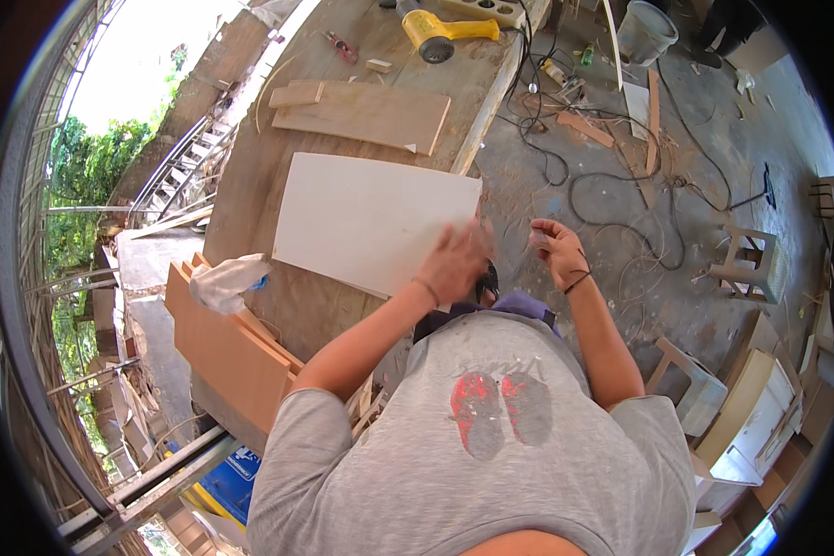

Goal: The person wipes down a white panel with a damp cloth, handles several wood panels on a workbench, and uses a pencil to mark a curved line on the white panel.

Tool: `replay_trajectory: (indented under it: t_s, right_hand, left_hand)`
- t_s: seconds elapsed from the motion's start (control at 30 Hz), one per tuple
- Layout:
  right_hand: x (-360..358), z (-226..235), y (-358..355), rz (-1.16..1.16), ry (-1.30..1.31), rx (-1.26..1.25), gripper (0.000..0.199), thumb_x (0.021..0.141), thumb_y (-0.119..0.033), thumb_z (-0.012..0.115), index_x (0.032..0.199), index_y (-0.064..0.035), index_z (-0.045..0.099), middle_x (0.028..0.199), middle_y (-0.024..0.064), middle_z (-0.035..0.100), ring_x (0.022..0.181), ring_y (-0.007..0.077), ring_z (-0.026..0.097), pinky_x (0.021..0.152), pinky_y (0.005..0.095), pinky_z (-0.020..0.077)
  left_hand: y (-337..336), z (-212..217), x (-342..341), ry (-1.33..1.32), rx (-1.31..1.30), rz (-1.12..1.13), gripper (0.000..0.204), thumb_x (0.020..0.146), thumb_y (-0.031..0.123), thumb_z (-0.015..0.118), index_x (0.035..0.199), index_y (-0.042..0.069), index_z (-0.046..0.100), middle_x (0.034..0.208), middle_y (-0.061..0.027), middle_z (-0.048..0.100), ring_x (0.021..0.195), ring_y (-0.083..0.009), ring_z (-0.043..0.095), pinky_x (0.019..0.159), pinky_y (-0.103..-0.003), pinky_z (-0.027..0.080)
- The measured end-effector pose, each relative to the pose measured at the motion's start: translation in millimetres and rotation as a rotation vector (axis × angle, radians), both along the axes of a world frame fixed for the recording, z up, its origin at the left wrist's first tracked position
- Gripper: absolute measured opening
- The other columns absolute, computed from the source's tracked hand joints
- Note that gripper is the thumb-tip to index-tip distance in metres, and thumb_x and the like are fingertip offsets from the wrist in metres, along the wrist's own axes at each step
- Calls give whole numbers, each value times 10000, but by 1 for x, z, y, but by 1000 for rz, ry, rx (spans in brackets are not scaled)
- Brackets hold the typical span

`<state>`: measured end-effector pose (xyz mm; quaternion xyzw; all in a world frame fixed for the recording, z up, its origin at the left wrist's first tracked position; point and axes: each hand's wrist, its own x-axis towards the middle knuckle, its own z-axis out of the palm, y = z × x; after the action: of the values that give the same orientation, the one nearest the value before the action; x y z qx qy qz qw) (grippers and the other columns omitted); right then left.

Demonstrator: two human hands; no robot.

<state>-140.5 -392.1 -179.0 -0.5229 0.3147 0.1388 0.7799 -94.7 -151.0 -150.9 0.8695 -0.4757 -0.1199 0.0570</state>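
A pale rectangular board lies flat on the long wooden workbench. My left hand rests on the board's near right corner, blurred, fingers spread over its edge. My right hand hovers just right of the bench over the concrete floor, fingers curled loosely; whether it holds anything small cannot be told. A dark band circles the right wrist.
Brown boards and a yellow power tool lie farther along the bench. A crumpled white cloth sits on orange-brown panels at its left edge. Black cables, wood scraps, a white bucket and small stools litter the floor.
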Motion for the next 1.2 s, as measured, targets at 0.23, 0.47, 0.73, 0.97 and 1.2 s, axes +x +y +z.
replay_trajectory:
  t_s: [0.23,0.47,0.73,0.97,1.2]
  right_hand:
    - [26,-5,17,239,-345,-685,226,814,-153,645,1004,-36,614,845,65,623,727,195,568,657,333,450]
    - [95,13,40,505,-776,-1176,295,813,-73,531,1103,-107,576,881,124,574,850,342,584,711,402,486]
    - [52,28,79,784,-860,-1483,311,763,-58,516,1049,-153,593,874,88,536,874,301,579,670,400,507]
    - [-84,39,144,1233,-877,-1064,303,713,-58,554,998,-154,594,837,97,532,847,289,582,733,411,523]
    - [63,37,65,642,-744,-1515,316,801,-61,487,1096,-105,591,940,140,596,917,327,593,735,422,505]
  left_hand:
    - [93,1,15,-79,-336,292,546,894,304,546,1363,48,432,1471,-165,349,1395,-324,265,1120,-541,153]
    - [131,-11,56,-205,-72,736,662,898,485,509,1435,134,346,1533,-90,254,1426,-290,188,1121,-550,122]
    - [128,-17,51,-176,-71,800,636,895,528,480,1423,190,373,1533,-59,255,1425,-267,191,1136,-541,97]
    - [125,-17,55,-191,-90,787,633,897,557,455,1420,209,383,1530,-37,264,1426,-230,193,1145,-525,93]
    - [128,-15,57,-192,-76,796,639,895,577,436,1419,215,384,1537,-25,246,1429,-217,182,1149,-515,94]
